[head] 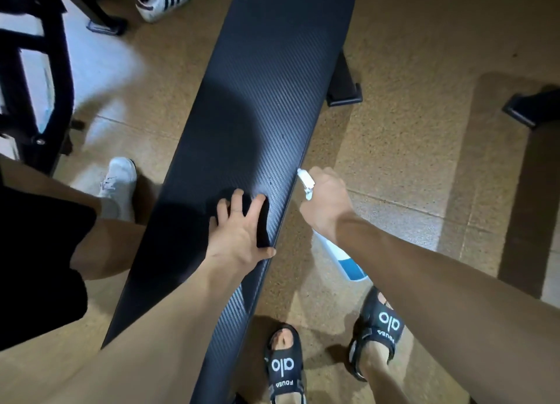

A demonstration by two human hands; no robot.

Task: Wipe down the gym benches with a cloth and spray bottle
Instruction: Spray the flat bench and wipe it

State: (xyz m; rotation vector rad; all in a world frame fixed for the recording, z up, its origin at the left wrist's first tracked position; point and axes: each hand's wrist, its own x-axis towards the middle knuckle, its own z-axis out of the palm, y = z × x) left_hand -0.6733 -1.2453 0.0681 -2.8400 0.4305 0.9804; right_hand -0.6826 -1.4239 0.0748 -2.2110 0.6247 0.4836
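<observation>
My left hand [239, 237] presses a dark cloth [263, 222] on the bench [266, 100]; my right hand [325, 203] grips a spray bottle [348, 262].

Both black sandals [377, 328] read "alo" in large letters; "FOUEA" stands smaller on each strap.

matt woven-textured bench pad [266, 94]
</observation>
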